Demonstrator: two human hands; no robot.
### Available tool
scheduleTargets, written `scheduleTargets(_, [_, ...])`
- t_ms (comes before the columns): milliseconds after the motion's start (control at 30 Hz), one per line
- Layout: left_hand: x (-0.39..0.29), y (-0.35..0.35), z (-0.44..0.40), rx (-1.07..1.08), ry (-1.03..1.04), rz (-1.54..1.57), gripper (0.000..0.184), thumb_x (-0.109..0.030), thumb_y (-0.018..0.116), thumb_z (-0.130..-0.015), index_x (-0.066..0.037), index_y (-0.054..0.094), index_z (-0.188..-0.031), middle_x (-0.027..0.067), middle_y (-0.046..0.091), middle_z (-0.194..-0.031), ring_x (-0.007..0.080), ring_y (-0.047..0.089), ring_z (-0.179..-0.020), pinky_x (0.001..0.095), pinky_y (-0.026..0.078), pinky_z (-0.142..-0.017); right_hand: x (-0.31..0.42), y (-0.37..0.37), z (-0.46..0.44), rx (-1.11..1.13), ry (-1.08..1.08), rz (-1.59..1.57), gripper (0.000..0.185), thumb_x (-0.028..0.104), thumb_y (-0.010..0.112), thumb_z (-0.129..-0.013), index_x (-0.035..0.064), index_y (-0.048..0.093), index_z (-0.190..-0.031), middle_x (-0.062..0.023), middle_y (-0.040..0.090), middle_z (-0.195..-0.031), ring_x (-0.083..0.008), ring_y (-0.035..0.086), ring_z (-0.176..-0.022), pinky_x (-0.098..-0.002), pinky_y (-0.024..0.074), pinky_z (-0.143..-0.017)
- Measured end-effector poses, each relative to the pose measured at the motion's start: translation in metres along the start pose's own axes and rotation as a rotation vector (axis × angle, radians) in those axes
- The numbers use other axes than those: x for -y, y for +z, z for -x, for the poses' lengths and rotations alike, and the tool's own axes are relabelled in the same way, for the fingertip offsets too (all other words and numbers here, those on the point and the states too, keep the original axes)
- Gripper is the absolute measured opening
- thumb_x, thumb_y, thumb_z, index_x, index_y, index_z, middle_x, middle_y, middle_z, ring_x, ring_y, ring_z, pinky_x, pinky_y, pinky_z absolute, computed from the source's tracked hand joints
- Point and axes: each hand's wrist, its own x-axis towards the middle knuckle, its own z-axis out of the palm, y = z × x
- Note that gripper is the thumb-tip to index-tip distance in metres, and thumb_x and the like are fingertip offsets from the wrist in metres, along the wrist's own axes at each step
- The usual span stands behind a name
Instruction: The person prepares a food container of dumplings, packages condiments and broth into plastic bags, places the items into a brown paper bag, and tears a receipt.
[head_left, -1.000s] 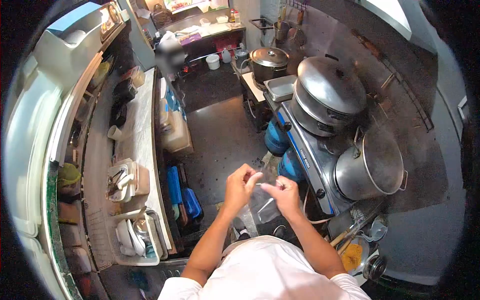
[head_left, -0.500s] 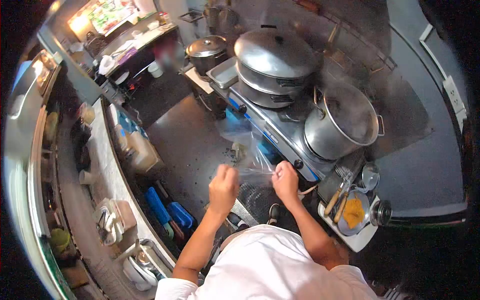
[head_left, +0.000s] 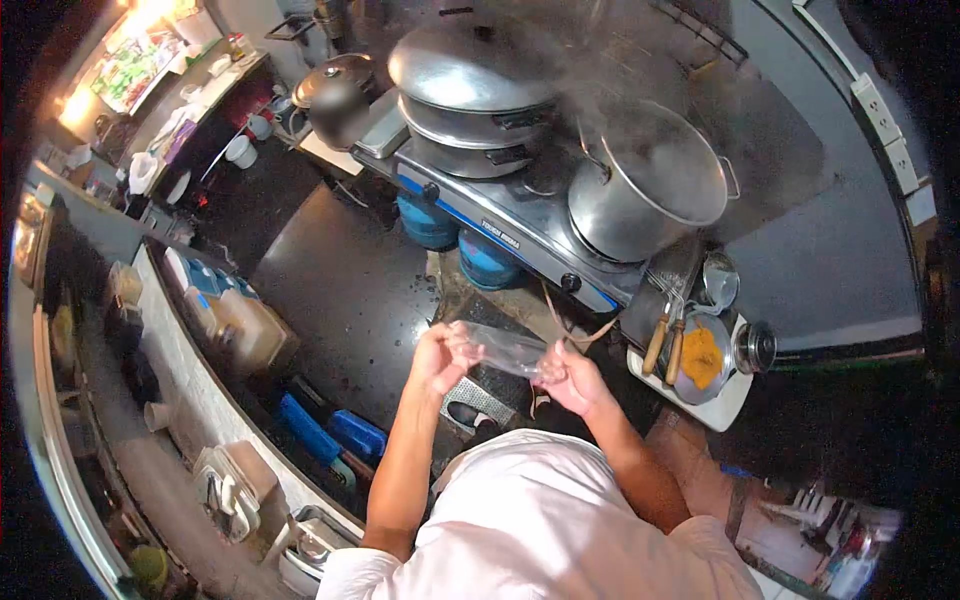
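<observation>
While your left hand (head_left: 442,357) is closed on one end of the clear plastic bag (head_left: 503,350), your right hand (head_left: 570,380) is clamped on the opposite end, and the bag spans the gap between your two hands. The bag is positioned in front of your white shirt (head_left: 550,500), above the floor (head_left: 340,270), near the stove (head_left: 490,226), on which the steaming open pot (head_left: 622,215) stands beside the stacked, lidded steamer (head_left: 455,125)

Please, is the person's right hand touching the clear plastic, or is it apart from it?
Touching. The head view shows the right hand gripping one end of the clear plastic, which stretches across to the left hand.
</observation>
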Motion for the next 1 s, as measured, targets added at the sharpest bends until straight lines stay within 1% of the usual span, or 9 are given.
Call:
scheduleTargets(100, [0.029, 0.015, -0.002, -0.037, 0.196, -0.75, 0.025, 0.0, 0.061, -0.081, -0.014, 0.041, -0.078, -0.0043, 0.037, -0.074, 0.009, 0.042, -0.069, 0.0256, 0.041, -0.073, 0.016, -0.018, 0.003, -0.146, -0.169, -0.007, 0.032, 0.028, 0.061, -0.103, 0.0131, 0.051, -0.075, 0.0016, 0.051, -0.07, -0.0129, 0.047, -0.064, -0.0294, 0.043, -0.071])
scheduleTargets(200, [0.071, -0.013, -0.029, -0.125, 0.466, -1.298, 0.037, -0.014, 0.078, -0.087, -0.011, 0.042, -0.08, -0.0047, 0.038, -0.076, 0.0079, 0.037, -0.073, 0.0266, 0.037, -0.065, 0.023, -0.003, 0.009, -0.49, -0.39, 0.76, 0.017, 0.018, 0.065, -0.097, 0.0085, 0.059, -0.085, -0.0026, 0.057, -0.077, -0.018, 0.056, -0.073, -0.0325, 0.0466, -0.077])
scheduleTargets(267, [0.092, -0.019, -0.05, -0.266, 0.479, -1.354, 0.036, -0.022, 0.075, -0.092, -0.009, 0.045, -0.076, -0.0048, 0.043, -0.071, 0.0087, 0.039, -0.068, 0.0284, 0.036, -0.059, 0.029, 0.048, 0.028, -0.737, -1.031, 1.545, 0.011, 0.005, 0.062, -0.093, 0.0029, 0.062, -0.104, -0.0082, 0.062, -0.09, -0.0266, 0.062, -0.089, -0.0389, 0.0507, -0.081])
scheduleTargets(400, [0.128, 0.029, -0.054, -0.203, 0.389, -1.456, 0.033, -0.025, 0.071, -0.096, -0.008, 0.051, -0.076, -0.0035, 0.05, -0.069, 0.0083, 0.041, -0.067, 0.0281, 0.036, -0.057, 0.012, 0.008, 0.041, -0.162, -0.457, 1.92, 0.038, -0.002, 0.061, -0.083, 0.0002, 0.06, -0.121, -0.0223, 0.063, -0.115, -0.0404, 0.063, -0.105, -0.0474, 0.0502, -0.094])
scheduleTargets(533, [0.154, 0.05, -0.053, -0.167, 0.357, -1.572, 0.026, -0.022, 0.068, -0.097, -0.004, 0.056, -0.083, -0.0011, 0.053, -0.072, 0.0083, 0.045, -0.069, 0.0275, 0.037, -0.06, 0.062, 0.0, 0.042, -0.435, -0.354, 1.848, 0.066, -0.002, 0.068, -0.081, 0.008, 0.052, -0.144, -0.0307, 0.05, -0.142, -0.042, 0.061, -0.118, -0.0463, 0.0511, -0.1])
scheduleTargets(667, [0.166, 0.059, -0.063, -0.254, 0.531, -1.713, 0.024, -0.018, 0.068, -0.097, -0.002, 0.054, -0.086, 0.0059, 0.054, -0.075, 0.0114, 0.044, -0.07, 0.0309, 0.04, -0.06, 0.133, -0.023, 0.064, 0.485, -0.283, 1.492, 0.045, -0.001, 0.069, -0.087, 0.0043, 0.063, -0.132, -0.0245, 0.069, -0.118, -0.0325, 0.071, -0.105, -0.0361, 0.056, -0.094])
scheduleTargets(733, [0.158, 0.033, -0.078, -0.339, 0.561, -1.648, 0.022, -0.016, 0.068, -0.097, -0.003, 0.053, -0.088, 0.0028, 0.054, -0.078, 0.0098, 0.045, -0.073, 0.0294, 0.04, -0.062, 0.186, -0.032, 0.104, 0.082, -0.257, 0.863, 0.018, 0.004, 0.06, -0.096, -0.0026, 0.071, -0.11, -0.0114, 0.074, -0.107, -0.0181, 0.071, -0.096, -0.0318, 0.0579, -0.083])
scheduleTargets(833, [0.15, 0.041, -0.077, -0.469, 0.499, -1.304, 0.021, -0.019, 0.068, -0.098, -0.006, 0.054, -0.088, -0.0048, 0.052, -0.078, 0.005, 0.043, -0.073, 0.026, 0.039, -0.063, 0.264, -0.209, 0.102, -0.933, -0.847, 1.083, 0.018, 0.01, 0.062, -0.097, -0.0016, 0.067, -0.109, -0.0112, 0.07, -0.099, -0.0221, 0.069, -0.086, -0.0325, 0.0542, -0.074])
scheduleTargets(1000, [0.136, 0.071, -0.058, -0.605, 0.324, -0.85, 0.022, -0.028, 0.063, -0.099, -0.017, 0.05, -0.085, -0.0086, 0.046, -0.072, 0.0068, 0.046, -0.065, 0.0257, 0.039, -0.06, 0.341, -0.454, 0.09, -1.797, -0.308, 1.302, 0.085, 0.059, 0.081, -0.071, -0.0093, 0.064, -0.118, -0.0328, 0.063, -0.124, -0.042, 0.061, -0.116, -0.0496, 0.0474, -0.1])
